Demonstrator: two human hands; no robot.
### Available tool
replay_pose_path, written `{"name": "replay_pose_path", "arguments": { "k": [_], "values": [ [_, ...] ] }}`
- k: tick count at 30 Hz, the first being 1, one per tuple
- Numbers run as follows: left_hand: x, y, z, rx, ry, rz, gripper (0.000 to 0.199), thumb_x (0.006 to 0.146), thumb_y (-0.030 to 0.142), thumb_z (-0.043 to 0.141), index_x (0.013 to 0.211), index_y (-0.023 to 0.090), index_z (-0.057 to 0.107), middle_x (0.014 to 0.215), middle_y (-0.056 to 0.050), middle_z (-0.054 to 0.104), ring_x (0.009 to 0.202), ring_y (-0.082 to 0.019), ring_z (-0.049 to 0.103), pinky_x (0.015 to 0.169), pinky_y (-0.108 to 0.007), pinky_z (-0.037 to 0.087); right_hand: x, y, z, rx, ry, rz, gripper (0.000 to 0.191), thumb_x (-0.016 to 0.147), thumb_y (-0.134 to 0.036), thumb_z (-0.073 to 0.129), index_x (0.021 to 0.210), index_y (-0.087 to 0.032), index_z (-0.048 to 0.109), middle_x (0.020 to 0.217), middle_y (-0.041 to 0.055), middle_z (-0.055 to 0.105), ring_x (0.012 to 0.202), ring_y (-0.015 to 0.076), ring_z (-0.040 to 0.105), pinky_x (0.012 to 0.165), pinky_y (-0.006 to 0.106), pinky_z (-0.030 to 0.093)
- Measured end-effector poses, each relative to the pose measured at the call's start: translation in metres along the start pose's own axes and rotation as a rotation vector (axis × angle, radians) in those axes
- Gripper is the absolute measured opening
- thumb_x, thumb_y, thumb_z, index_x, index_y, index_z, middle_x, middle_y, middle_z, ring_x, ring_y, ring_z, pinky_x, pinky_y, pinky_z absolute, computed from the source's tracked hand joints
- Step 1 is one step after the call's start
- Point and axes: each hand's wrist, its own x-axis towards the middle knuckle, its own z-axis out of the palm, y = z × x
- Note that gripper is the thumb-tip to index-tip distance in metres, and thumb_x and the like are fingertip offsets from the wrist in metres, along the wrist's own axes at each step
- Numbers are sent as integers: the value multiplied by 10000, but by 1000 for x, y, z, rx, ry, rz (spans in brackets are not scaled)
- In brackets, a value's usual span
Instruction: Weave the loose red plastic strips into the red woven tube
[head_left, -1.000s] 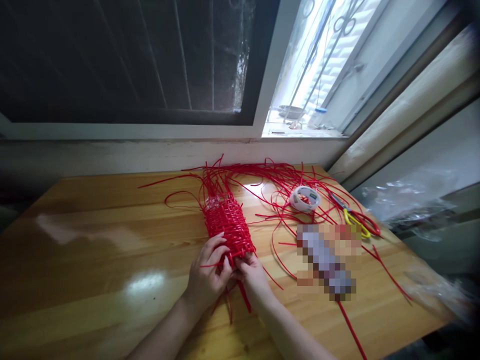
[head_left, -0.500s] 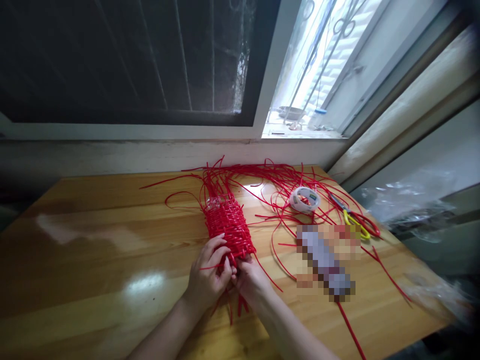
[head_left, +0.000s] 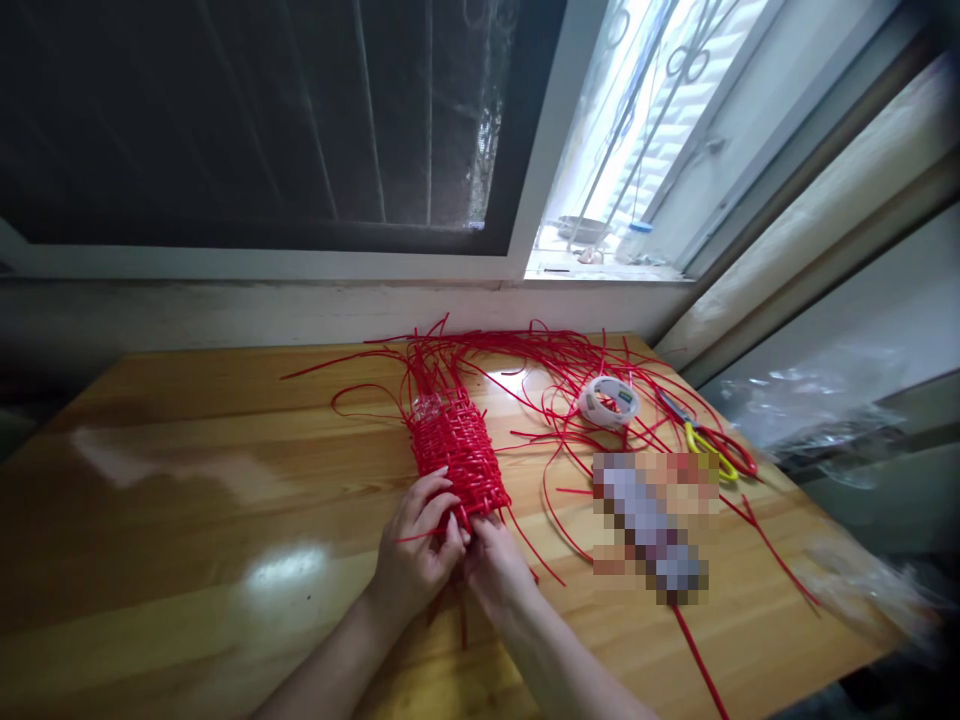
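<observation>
A piece of red weaving (head_left: pixel 459 450), made of narrow strips, lies on the wooden table with long loose ends fanning out at its far side. My left hand (head_left: pixel 420 530) grips its near left edge, fingers on top and thumb at the end. At the near end my right hand (head_left: pixel 499 565) is closed, its fingertips partly hidden beneath the weave. Some loose strip ends stick out around both hands; which of them the right fingers pinch cannot be made out. Clear film or tape (head_left: pixel 427 407) shows at the weaving's far left corner.
A tangle of red strips (head_left: pixel 525 345) spreads along the back of the wooden table (head_left: pixel 187 480). A roll of tape (head_left: pixel 609 402) and scissors (head_left: pixel 709 445) with red and yellow handles lie at the right, near a blurred-out object (head_left: pixel 652 530). Plastic film (head_left: pixel 832 430) is beyond the table's right edge.
My right hand has shifted slightly left and turned at the near end of the weaving. Strip ends below it have moved. My left hand keeps its hold.
</observation>
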Motion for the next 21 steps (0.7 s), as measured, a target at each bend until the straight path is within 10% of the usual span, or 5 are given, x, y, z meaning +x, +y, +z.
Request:
{"name": "replay_pose_path", "arguments": {
  "k": [21],
  "values": [
    [0, -3, 1, -29, 22, -1, 242, 763, 84, 475, 960, 189, 566, 1110, -84, 537, 1125, -217, 501, 932, -379, 468, -2, -7, 0, 158, 38, 117, 279, 547, -189, 777, 749, -178, 584, 500, -77, 535, 420, 38, 450, 413, 141, 395]
  ]
}}
